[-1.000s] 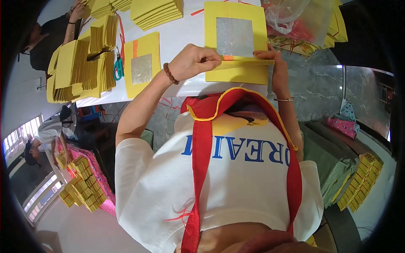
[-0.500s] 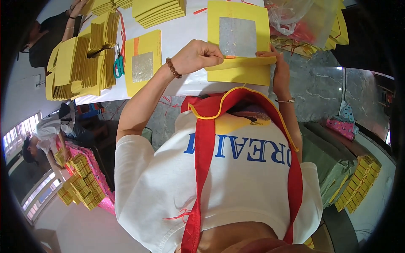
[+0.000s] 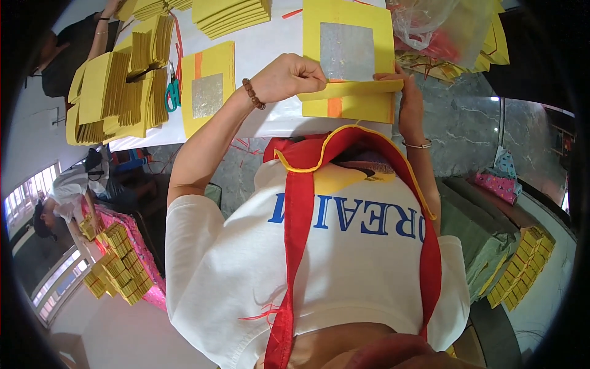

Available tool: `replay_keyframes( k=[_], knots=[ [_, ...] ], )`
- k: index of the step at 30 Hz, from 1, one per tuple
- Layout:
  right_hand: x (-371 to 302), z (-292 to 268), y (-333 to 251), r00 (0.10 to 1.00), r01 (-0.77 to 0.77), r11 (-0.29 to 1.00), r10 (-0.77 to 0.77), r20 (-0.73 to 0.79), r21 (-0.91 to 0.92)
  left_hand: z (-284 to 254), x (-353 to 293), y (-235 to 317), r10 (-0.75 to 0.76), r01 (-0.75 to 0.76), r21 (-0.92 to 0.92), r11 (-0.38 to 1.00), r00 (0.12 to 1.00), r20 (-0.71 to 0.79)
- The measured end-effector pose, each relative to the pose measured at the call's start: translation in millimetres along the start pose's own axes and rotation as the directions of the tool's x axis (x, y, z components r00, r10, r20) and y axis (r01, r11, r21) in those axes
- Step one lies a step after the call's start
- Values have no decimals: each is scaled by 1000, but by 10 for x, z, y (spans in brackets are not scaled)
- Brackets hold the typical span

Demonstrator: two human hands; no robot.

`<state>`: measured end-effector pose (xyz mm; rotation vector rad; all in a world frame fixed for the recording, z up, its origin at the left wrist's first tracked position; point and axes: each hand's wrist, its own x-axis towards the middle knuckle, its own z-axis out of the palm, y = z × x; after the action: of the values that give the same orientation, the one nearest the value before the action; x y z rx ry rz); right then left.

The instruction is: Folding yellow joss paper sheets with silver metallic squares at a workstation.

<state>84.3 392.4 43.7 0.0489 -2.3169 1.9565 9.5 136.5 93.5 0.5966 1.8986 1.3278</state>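
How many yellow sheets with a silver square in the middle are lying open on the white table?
2: one sheet being folded between the left hand and right hand, another sheet to its left beside the stacks. More may be hidden in the stacks.

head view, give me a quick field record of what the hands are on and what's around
left hand: pinches the folded near edge of the yellow paper sheet
right hand: holds the same fold at its right end
sheet: silver foil square in its middle, orange strip below
table: white top
beside: second yellow sheet, folded yellow stacks, scissors
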Motion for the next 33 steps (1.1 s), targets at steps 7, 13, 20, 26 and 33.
replay_keyframes(
  k=[7, 13, 20, 26, 33],
  knots=[
    [-47, -62, 145, 998, -43, 998, 41, 49, 35, 18, -8, -9, 5, -6, -23, 1000, 1000, -27],
    [-53, -82, 270, 998, 11, 997, -15, 60, 73, 4, -179, 195, 346, -336, 375, 864, 937, 44],
    [-1, -126, 250, 989, 141, 988, -137, 54, -58, 87, -8, -187, 659, -128, 960, 247, 749, -70],
    [-96, -158, -223, 886, 442, 737, -447, 121, -512, 199, -276, -6, 669, -232, 944, 236, 743, 15],
    [-166, -148, -166, 974, 177, 928, -117, 196, -326, 311, -298, -50, 529, -238, 666, 706, 804, -273]
  ],
)
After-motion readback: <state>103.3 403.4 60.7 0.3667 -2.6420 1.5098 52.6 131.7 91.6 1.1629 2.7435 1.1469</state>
